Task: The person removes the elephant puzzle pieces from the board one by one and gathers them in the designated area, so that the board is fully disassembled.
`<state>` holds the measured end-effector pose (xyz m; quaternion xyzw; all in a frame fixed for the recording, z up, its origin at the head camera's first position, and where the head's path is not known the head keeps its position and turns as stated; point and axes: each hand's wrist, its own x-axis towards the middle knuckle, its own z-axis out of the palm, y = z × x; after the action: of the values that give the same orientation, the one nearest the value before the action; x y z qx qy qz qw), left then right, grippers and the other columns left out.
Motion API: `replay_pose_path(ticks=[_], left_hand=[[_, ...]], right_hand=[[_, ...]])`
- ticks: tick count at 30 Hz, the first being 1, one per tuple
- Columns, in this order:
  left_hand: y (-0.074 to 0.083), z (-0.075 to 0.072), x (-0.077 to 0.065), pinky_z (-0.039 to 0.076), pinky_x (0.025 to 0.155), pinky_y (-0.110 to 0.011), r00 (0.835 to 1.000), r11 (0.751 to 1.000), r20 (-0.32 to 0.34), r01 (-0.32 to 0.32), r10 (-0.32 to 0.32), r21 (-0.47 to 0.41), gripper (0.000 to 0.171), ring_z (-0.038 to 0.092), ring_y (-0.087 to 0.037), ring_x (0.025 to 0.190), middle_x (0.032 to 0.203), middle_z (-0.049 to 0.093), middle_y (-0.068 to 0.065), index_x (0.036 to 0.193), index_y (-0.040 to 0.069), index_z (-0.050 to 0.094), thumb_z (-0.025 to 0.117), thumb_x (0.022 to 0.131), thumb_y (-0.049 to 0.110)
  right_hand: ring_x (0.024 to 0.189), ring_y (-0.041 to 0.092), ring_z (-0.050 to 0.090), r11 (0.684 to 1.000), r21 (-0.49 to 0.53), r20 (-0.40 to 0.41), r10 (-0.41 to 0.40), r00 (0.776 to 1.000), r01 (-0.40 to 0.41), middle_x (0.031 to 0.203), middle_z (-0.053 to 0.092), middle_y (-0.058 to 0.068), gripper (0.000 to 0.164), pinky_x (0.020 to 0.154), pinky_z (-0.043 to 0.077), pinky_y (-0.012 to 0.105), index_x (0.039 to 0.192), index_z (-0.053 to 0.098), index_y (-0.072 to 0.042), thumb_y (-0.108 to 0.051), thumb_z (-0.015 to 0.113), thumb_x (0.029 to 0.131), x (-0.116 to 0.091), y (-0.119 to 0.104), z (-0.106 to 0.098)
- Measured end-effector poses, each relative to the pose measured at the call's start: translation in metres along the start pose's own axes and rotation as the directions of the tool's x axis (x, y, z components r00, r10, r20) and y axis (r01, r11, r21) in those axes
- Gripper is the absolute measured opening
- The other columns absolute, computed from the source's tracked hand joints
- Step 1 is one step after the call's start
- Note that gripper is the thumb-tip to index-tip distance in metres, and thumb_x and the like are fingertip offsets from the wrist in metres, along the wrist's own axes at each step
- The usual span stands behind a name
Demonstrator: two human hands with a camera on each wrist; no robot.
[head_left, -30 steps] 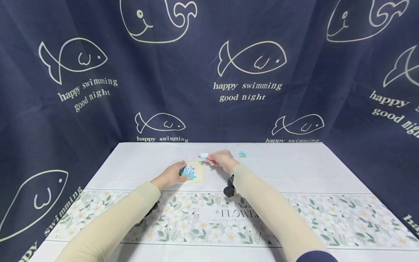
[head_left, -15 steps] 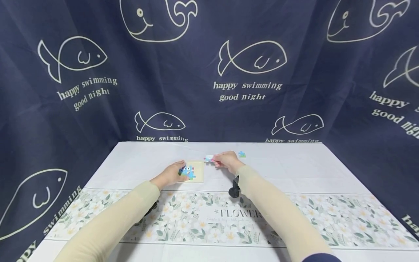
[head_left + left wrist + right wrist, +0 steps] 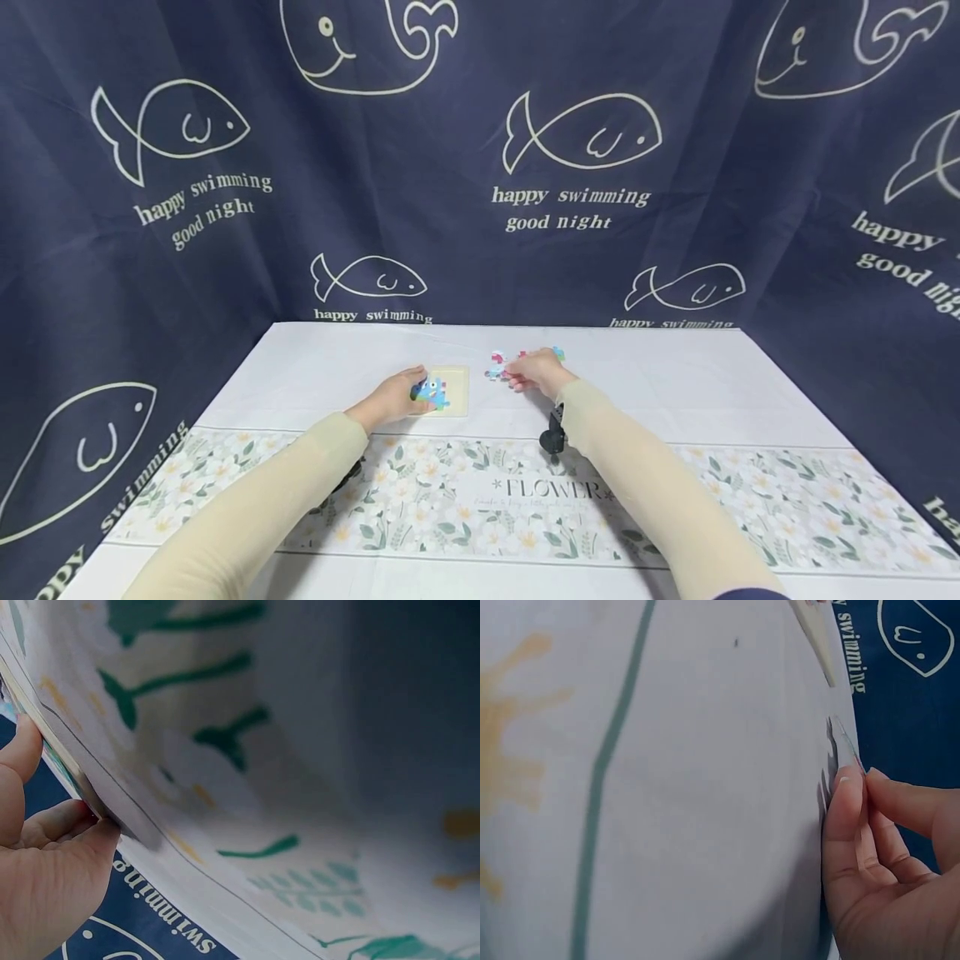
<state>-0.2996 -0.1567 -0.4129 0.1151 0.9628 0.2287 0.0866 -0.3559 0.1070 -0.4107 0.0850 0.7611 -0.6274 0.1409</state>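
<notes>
My left hand point(image 3: 392, 399) holds the left side of a pale puzzle tray point(image 3: 456, 392). In the left wrist view, the thumb and fingers lie about the edge of the tray point(image 3: 69, 760). Joined blue puzzle pieces point(image 3: 433, 392) with a cartoon eye fill the tray's left part, partly hidden by that hand. To the tray's right, my right hand point(image 3: 537, 372) pinches a white, blue and pink puzzle piece point(image 3: 494, 374). The right wrist view shows this piece point(image 3: 847, 742) edge-on between thumb and fingertips, its shadow falling on the cloth.
Behind the right hand lie loose pieces: a pink-and-white piece point(image 3: 498, 357), a pink piece point(image 3: 522, 355) and a blue-green piece point(image 3: 558, 353). A white tablecloth point(image 3: 660, 383) with a floral band point(image 3: 420, 500) covers the table. A dark fish-print curtain point(image 3: 465, 233) hangs behind.
My right hand has moved right and slightly nearer, away from the tray, with the puzzle piece in its pinch. Pink pieces behind it have come into view. The left hand stays on the tray.
</notes>
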Motion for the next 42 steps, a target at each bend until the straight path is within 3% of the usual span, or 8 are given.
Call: replay_pose_path(ticks=[12, 24, 42], left_hand=[[-0.001, 0.001, 0.000, 0.021, 0.122, -0.044, 1.000, 1.000, 0.006, 0.010, -0.010, 0.013, 0.078, 0.024, -0.033, 0.147, 0.159, 0.026, -0.014, 0.149, -0.002, 0.032, 0.070, 0.089, 0.032], [0.000, 0.000, 0.000, 0.020, 0.122, -0.044, 1.000, 1.000, 0.007, 0.014, -0.014, 0.003, 0.078, 0.023, -0.032, 0.148, 0.160, 0.025, -0.013, 0.149, 0.000, 0.032, 0.069, 0.089, 0.034], [-0.001, -0.004, 0.003, 0.020, 0.122, -0.046, 0.998, 0.998, 0.046, 0.037, -0.035, -0.041, 0.076, 0.022, -0.033, 0.148, 0.160, 0.025, -0.014, 0.148, -0.002, 0.035, 0.070, 0.089, 0.031]], right_hand=[[0.048, 0.006, 0.060, 0.998, -0.062, -0.011, -0.025, 1.000, 0.024, 0.058, 0.063, 0.003, 0.021, 0.051, 0.056, 0.017, 0.102, 0.066, 0.015, 0.003, 0.068, 0.086, -0.001, 0.004, -0.007], [0.049, 0.006, 0.061, 1.000, -0.027, -0.046, -0.008, 0.999, 0.007, 0.059, 0.064, 0.004, 0.023, 0.052, 0.056, 0.016, 0.105, 0.064, 0.016, 0.003, 0.068, 0.086, 0.001, 0.003, -0.009], [0.049, 0.007, 0.060, 1.000, 0.025, -0.024, 0.016, 1.000, -0.015, 0.063, 0.065, 0.006, 0.021, 0.053, 0.057, 0.017, 0.104, 0.063, 0.015, -0.001, 0.064, 0.090, 0.011, 0.007, -0.010]])
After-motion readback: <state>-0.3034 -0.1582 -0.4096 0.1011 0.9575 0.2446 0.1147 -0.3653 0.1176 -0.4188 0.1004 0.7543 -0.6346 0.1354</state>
